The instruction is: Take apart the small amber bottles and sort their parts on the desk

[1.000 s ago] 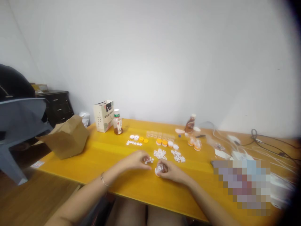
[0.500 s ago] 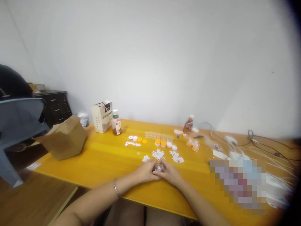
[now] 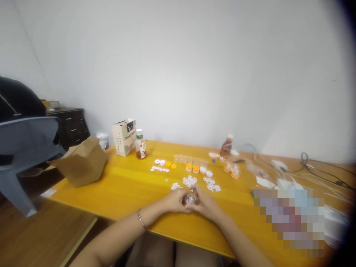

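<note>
Near the table's front edge, my left hand (image 3: pixel 177 200) and my right hand (image 3: pixel 206 204) are curled around a small clear round container (image 3: pixel 191 199). Something whitish shows inside it, too blurred to name. Fingers of both hands hide its sides. Just beyond them lie a pile of white perforated pieces (image 3: pixel 189 181) and a second such pile (image 3: pixel 213 185). Small white pieces (image 3: pixel 176 185) sit in a cluster by my left hand. Farther back are orange lids (image 3: pixel 192 168), white lids (image 3: pixel 205 171) and a row of clear cups (image 3: pixel 182 158).
White and yellow discs (image 3: pixel 168 164) stand left of the lids. A brown paper bag (image 3: pixel 83 161), a printed carton bag (image 3: pixel 122 139) and a drink bottle (image 3: pixel 141 145) are on the left. Another bottle (image 3: pixel 226 147), cables (image 3: pixel 317 168) and a blurred-out patch (image 3: pixel 289 218) occupy the right.
The view has turned slightly left, so everything sits farther right. My right fingers have shifted a little on the clear container, and more of it shows between my hands.
</note>
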A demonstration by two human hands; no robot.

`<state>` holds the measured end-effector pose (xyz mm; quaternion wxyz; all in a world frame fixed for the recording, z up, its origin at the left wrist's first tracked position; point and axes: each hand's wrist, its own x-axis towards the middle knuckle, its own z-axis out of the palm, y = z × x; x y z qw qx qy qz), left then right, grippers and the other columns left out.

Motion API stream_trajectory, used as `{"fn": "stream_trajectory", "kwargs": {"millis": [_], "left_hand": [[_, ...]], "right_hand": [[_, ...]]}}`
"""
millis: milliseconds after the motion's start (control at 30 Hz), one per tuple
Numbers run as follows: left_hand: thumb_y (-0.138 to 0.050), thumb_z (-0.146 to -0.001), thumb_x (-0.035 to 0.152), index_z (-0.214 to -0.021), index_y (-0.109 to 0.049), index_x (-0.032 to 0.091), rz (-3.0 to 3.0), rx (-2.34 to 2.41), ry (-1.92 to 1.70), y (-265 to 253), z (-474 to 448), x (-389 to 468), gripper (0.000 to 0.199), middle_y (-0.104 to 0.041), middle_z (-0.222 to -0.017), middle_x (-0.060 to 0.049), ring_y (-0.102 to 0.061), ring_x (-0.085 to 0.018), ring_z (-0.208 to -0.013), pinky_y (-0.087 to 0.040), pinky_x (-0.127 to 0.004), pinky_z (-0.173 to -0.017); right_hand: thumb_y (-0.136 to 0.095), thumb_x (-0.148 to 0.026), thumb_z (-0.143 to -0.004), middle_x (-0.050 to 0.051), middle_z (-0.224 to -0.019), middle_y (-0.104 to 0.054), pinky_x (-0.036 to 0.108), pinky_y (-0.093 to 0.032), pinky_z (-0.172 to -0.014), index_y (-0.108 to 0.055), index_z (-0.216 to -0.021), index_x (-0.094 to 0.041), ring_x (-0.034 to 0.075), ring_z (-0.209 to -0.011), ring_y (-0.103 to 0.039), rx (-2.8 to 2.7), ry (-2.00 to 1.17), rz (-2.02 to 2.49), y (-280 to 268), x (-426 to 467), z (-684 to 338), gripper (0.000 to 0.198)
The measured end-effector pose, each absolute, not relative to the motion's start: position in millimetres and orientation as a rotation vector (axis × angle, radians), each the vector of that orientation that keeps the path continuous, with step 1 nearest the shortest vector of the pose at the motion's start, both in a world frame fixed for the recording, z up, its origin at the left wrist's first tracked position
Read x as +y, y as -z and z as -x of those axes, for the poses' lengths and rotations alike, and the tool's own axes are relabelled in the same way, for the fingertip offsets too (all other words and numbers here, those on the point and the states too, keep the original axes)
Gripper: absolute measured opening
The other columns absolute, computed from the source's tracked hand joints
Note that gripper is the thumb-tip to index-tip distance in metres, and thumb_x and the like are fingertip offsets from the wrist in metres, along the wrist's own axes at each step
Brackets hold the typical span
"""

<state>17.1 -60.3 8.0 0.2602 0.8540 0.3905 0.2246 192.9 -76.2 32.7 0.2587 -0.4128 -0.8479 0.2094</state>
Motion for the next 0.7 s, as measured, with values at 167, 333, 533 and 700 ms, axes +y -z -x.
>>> {"fn": "stream_trajectory", "kwargs": {"millis": [167, 333, 533, 700], "left_hand": [[-0.065, -0.058, 0.024, -0.085, -0.055, 0.014, -2.322, 1.009, -0.629, -11.7, -16.9, -61.9, 0.031, -0.054, -0.071, 0.002, -0.048, -0.011, -0.061, -0.032, -0.018, -0.052], [-0.065, -0.058, 0.024, -0.086, -0.055, 0.014, -2.328, 1.003, -0.612, -12.3, -16.5, -61.7, 0.032, -0.054, -0.071, 0.001, -0.048, -0.011, -0.062, -0.032, -0.018, -0.052], [-0.064, -0.059, 0.024, -0.082, -0.055, 0.013, -2.302, 1.025, -0.578, -10.3, -16.5, -60.4, 0.027, -0.054, -0.071, 0.001, -0.048, -0.011, -0.062, -0.032, -0.018, -0.052], [-0.064, -0.058, 0.024, -0.082, -0.054, 0.013, -2.314, 1.024, -0.607, -10.0, -16.1, -59.7, 0.028, -0.054, -0.072, 0.001, -0.047, -0.011, -0.062, -0.031, -0.019, -0.053]], "right_hand": [[-0.056, -0.024, -0.069, 0.005, -0.091, -0.057, 0.03, -0.041, -0.071, -0.043, -0.105, -0.021, 0.02, -0.081, -0.053, -2.332, -0.52, 1.048, -31.7, -76.1, -191.9, 0.038], [-0.055, -0.021, -0.068, 0.004, -0.087, -0.057, 0.03, -0.041, -0.071, -0.045, -0.099, -0.021, 0.019, -0.08, -0.053, -2.331, -0.51, 1.038, -32.3, -77.8, -191.7, 0.032], [-0.053, -0.021, -0.07, 0.004, -0.089, -0.056, 0.029, -0.041, -0.071, -0.045, -0.098, -0.02, 0.018, -0.079, -0.052, -2.31, -0.527, 1.025, -32.7, -78.1, -191.9, 0.029], [-0.053, -0.021, -0.071, 0.002, -0.082, -0.056, 0.028, -0.041, -0.068, -0.048, -0.091, -0.021, 0.017, -0.075, -0.051, -2.351, -0.502, 1.042, -33.7, -77.6, -192.1, 0.021]]}}
